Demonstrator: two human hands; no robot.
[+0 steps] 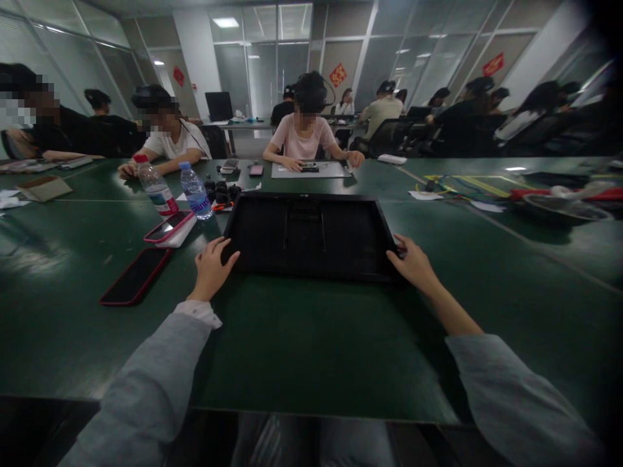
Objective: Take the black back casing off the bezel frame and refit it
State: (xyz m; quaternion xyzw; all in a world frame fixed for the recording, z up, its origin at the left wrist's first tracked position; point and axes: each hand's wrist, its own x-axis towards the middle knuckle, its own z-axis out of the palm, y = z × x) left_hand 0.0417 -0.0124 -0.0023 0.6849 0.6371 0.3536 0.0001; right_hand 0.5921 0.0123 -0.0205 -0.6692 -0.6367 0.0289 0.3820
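- Head view: black flat panel (311,237) lying back-side up on the green bench (316,350), straight ahead, between both hands.
- Left hand (211,267) at the panel's near-left corner, thumb hooked over the edge, fingers curled loosely against the frame; grip partly closed on that corner.
- Right hand (413,263) at the near-right corner, fingers resting on the rim; grip bent around the edge, touching, though how firmly clamped cannot be told.
- Panel thus spanning the gap from one grip to the other, its far edge pointing away, its near edge parallel to the bench front.
- Grey sleeves reaching in from the bottom corners.
- Left of the panel: dark phone in a red case (136,275) flat on the bench, near the left hand but apart from it.
- Farther back: second red-cased phone (168,227) on a white block, then two water bottles (195,190) standing upright just beside it.
- Across the bench: seated person in a pink shirt (304,137), hands on a grey mat.
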